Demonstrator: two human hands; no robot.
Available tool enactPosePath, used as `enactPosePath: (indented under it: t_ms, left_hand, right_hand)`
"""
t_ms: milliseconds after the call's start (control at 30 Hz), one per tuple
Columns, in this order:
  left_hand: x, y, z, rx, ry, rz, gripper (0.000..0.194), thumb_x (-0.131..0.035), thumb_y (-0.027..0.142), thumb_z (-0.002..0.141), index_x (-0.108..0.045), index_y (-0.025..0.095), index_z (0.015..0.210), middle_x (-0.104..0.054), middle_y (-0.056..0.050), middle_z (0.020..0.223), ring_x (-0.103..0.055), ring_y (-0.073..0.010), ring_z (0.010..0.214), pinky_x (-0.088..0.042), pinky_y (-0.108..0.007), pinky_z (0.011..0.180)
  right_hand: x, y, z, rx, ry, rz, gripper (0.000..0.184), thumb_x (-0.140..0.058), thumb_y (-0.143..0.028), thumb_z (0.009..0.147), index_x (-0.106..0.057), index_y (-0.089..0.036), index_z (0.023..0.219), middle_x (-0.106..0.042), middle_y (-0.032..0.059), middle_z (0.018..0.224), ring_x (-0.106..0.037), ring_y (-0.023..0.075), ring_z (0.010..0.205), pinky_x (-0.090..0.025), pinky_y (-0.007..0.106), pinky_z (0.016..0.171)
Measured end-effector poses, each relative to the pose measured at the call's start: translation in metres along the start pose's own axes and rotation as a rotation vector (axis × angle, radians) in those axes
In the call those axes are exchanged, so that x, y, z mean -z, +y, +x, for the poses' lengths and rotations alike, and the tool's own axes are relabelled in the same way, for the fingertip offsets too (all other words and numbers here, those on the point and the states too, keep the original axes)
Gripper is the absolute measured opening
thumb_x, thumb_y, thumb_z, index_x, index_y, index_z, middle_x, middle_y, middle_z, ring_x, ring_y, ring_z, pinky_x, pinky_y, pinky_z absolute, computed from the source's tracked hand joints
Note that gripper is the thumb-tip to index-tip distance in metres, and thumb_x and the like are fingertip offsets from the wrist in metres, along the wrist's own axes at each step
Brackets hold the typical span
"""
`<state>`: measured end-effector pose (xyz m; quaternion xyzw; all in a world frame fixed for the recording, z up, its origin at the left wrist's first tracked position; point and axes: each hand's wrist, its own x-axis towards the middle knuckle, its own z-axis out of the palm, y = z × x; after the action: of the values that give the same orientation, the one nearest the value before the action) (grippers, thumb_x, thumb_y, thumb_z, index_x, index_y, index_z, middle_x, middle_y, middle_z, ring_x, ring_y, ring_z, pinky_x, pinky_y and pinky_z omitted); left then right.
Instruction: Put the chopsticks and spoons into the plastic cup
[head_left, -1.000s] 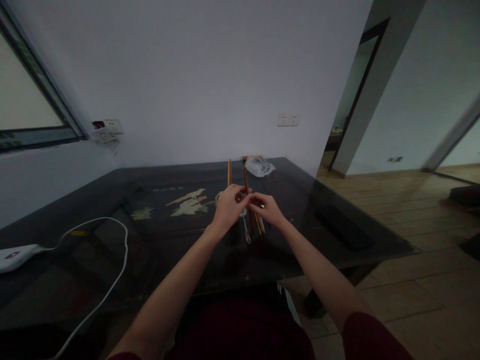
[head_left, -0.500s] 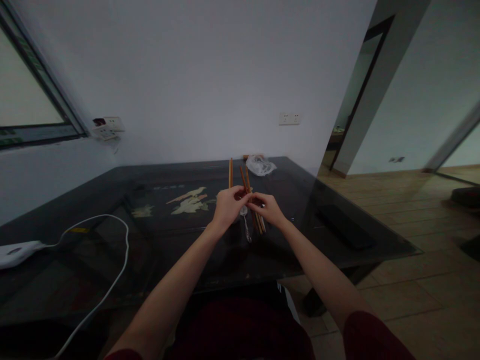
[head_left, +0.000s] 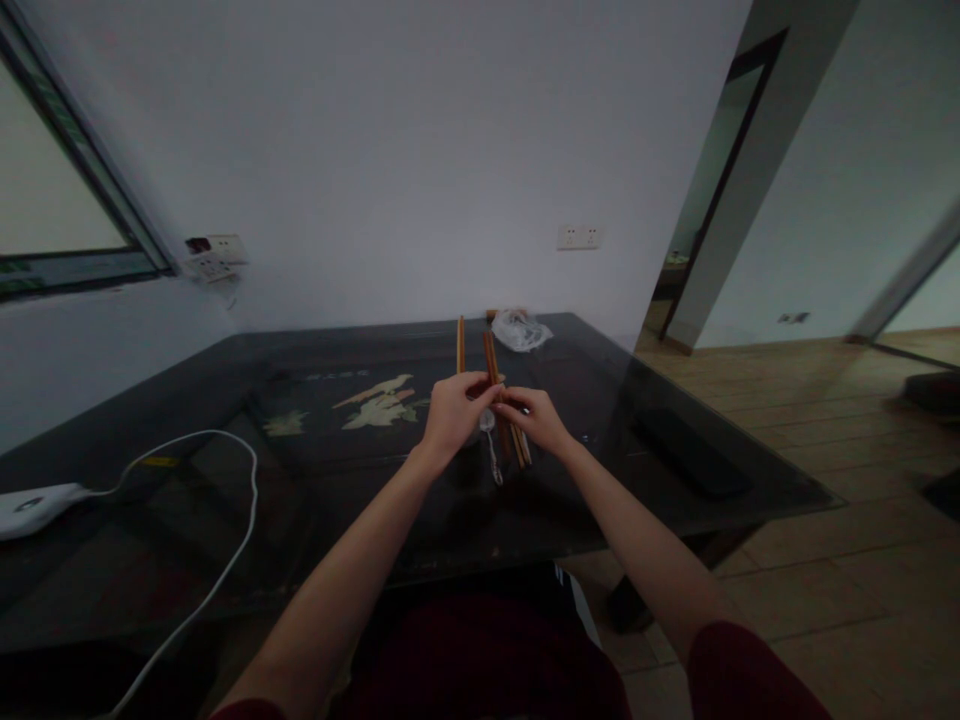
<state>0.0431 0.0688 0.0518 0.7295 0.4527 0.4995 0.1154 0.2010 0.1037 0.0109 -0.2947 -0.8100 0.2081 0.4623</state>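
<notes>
Dark table (head_left: 300, 520): near edge bare | left hand (head_left: 454, 410), right hand (head_left: 534, 415) pinch chopsticks (head_left: 491, 358)

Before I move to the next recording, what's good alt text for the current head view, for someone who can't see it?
A left hand holds slim brown chopsticks over a dark table, the right hand close against it. A metal spoon lies beside them, more chopsticks beyond the left hand, and a crumpled plastic bag near the wall.
</notes>
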Motion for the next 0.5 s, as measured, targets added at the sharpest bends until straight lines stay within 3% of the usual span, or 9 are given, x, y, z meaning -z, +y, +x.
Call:
enactPosePath:
  t_ms: [233,500]
  left_hand:
    - [-0.0012,-0.0032,-0.0002,0.024,0.018,-0.028,0.017,-0.064,0.030,0.076,-0.071,0.016,0.084,-0.072,-0.004,0.081,-0.065,-0.0157,0.071,-0.049,-0.025,0.069]
    - [-0.0020,-0.0075,0.0000,0.058,-0.046,-0.098,0.020,-0.062,0.032,0.077,-0.071,0.015,0.084,-0.072,-0.005,0.081,-0.065,-0.0160,0.071,-0.049,-0.024,0.066]
  right_hand:
    - [0.0005,-0.0009,0.0001,-0.028,-0.032,0.036,0.024,-0.056,-0.036,0.083,-0.069,-0.017,0.076,-0.066,0.0030,0.072,-0.056,0.0156,0.066,-0.044,0.026,0.063]
    - [0.0011,0.0011,0.0005,-0.041,-0.051,0.036,0.025,-0.056,-0.037,0.083,-0.070,-0.017,0.079,-0.065,0.0024,0.069,-0.054,0.0143,0.062,-0.042,0.025,0.060]
